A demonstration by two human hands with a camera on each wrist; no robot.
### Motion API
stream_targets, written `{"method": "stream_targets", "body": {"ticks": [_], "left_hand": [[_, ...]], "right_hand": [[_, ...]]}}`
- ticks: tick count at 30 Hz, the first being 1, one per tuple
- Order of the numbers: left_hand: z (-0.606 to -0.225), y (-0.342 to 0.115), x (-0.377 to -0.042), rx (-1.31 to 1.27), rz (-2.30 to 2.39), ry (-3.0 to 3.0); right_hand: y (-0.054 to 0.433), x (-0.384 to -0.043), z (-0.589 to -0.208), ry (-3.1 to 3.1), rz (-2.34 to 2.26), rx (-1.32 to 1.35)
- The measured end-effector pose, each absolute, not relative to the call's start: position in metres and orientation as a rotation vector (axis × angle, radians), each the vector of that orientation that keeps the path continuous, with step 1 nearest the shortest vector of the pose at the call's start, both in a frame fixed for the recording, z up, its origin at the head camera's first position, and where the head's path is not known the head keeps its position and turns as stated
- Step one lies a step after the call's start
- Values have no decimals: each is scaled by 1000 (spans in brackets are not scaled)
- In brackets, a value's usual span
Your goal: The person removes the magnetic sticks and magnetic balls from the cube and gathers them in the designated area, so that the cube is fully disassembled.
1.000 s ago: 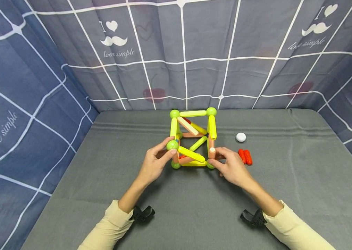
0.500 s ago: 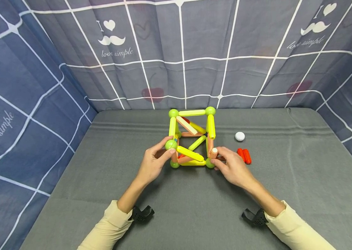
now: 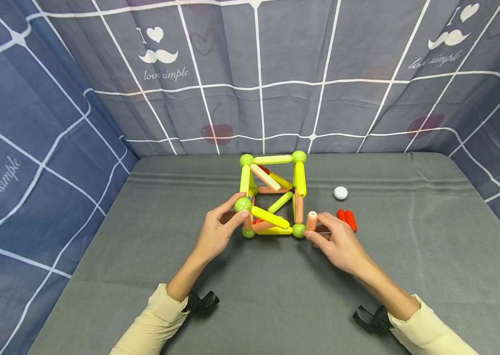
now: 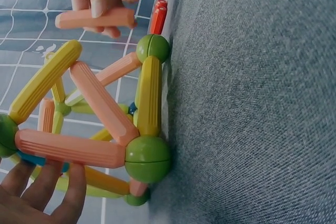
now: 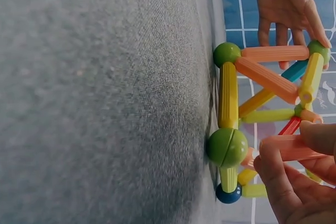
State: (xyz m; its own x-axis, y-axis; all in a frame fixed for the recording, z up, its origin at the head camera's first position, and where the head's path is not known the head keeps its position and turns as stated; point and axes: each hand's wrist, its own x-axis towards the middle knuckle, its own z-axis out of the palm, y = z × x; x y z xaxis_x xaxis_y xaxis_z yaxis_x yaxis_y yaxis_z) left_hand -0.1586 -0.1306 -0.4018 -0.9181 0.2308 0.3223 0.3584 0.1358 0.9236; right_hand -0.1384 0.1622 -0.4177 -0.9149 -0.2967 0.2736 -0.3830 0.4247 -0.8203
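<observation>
A frame of coloured magnetic sticks and balls stands on the grey cloth in the head view. My left hand (image 3: pixel 219 231) pinches the green ball (image 3: pixel 243 204) at its upper front left corner. From that ball a yellow stick (image 3: pixel 270 217) slants down to the right, beside a salmon stick (image 4: pixel 105 100). My right hand (image 3: pixel 339 241) holds a loose salmon stick (image 3: pixel 311 221) upright between thumb and fingers, just right of the lower front right green ball (image 3: pixel 299 230). The left wrist view shows a gap between this stick and the frame.
Two red sticks (image 3: pixel 347 220) lie side by side just beyond my right hand. A white ball (image 3: pixel 340 193) sits behind them. Patterned grey-blue curtain (image 3: pixel 285 113) hangs along the back and sides of the cloth-covered surface (image 3: pixel 267 296).
My right hand has drawn the salmon stick rightward, away from the frame's front right corner. My left hand keeps its hold on the green ball, and the frame stands as before.
</observation>
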Motion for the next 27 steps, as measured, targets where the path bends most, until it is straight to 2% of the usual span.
{"method": "stream_targets", "body": {"ticks": [8,21,27], "left_hand": [[-402,-132,-158,-588,-1905,-2297],[-403,-131,-159,-608,-1878,-2304],[-403,-131,-159,-608,-1893,-2296]], "right_hand": [[170,-125,-414,-2603,1569,567],[192,-105,-420,-2469,1745,670],[208,-101,-429,-2543,1700,600]]}}
